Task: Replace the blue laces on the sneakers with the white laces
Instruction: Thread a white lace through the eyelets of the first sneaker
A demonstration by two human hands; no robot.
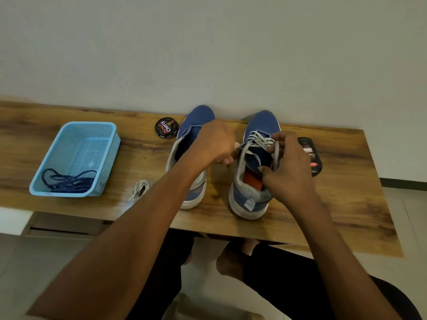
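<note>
You're lacing the blue mesh sneaker (254, 167) right of centre: your right hand (288, 167) pinches the white flat lace (260, 140), your left hand (215, 142) grips its other end. Next, thread the upper eyelets; the second sneaker (191, 158) waits unlaced.

The table (300, 222) is showing grained, matt wood. The basket (108, 153) is looking like perforated plastic, the sneakers (261, 123) like woven cloth.
</note>
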